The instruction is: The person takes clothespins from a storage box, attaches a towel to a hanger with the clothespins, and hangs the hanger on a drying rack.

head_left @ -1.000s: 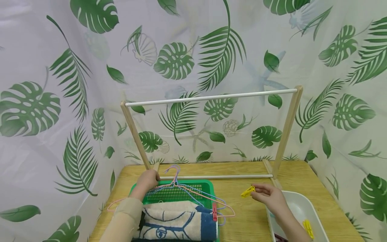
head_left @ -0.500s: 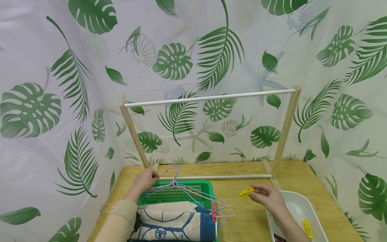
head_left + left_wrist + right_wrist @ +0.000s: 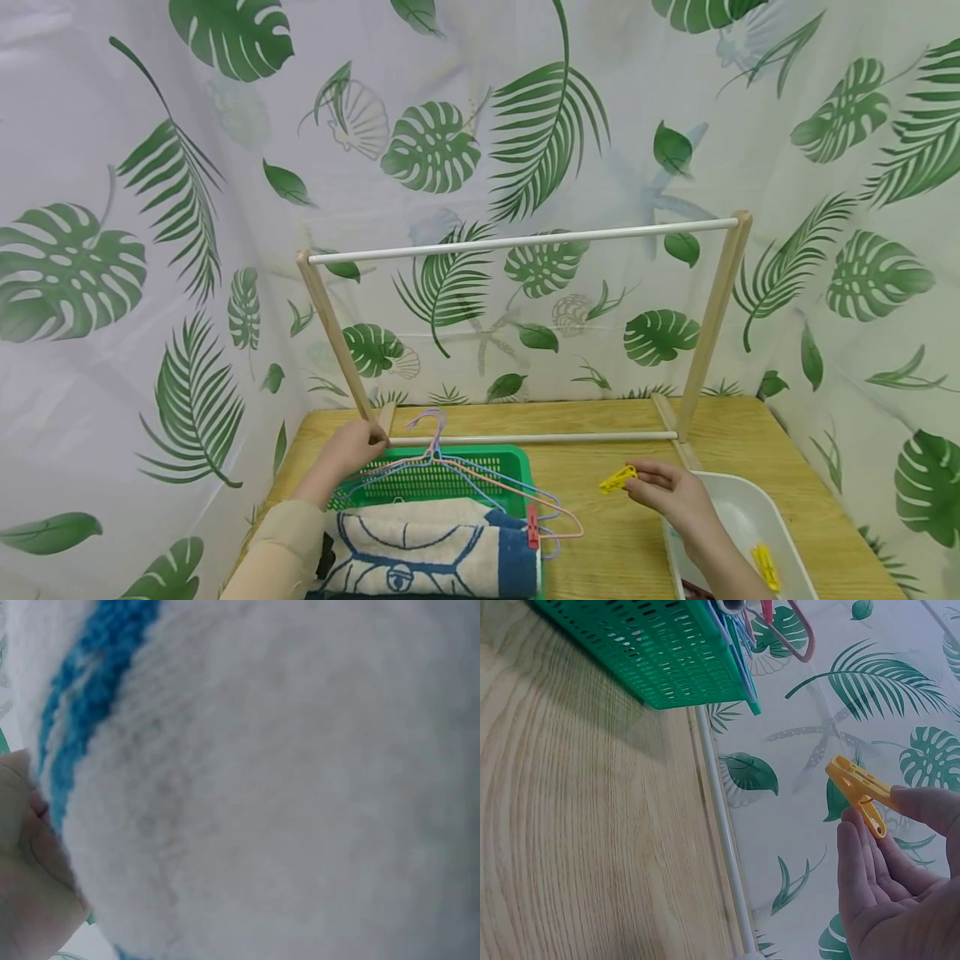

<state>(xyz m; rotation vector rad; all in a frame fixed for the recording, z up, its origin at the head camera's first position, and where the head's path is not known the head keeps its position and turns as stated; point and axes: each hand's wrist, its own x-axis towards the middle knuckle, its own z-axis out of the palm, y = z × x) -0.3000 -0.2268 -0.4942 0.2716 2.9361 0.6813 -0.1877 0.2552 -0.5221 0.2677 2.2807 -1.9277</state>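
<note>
Between thumb and fingertips my right hand pinches a yellow clothespin, held above the table right of the basket. My left hand is at the back left corner of a green basket, near the rack's left foot; its fingertips are hidden. A cream and blue towel lies over the basket, filling most of the left wrist view. Pink and blue hangers lie across the basket with their hooks up. A red clothespin is at the towel's right edge, on the pink hanger.
Behind the basket stands a wooden rack with a white top rail and a lower bar. A white tray at right holds yellow clothespins and something dark red. Leaf-print curtains surround the wooden table.
My left hand has shifted slightly left and its forearm has drawn left, showing more of the towel's left side. My right hand still holds the yellow clothespin in nearly the same place.
</note>
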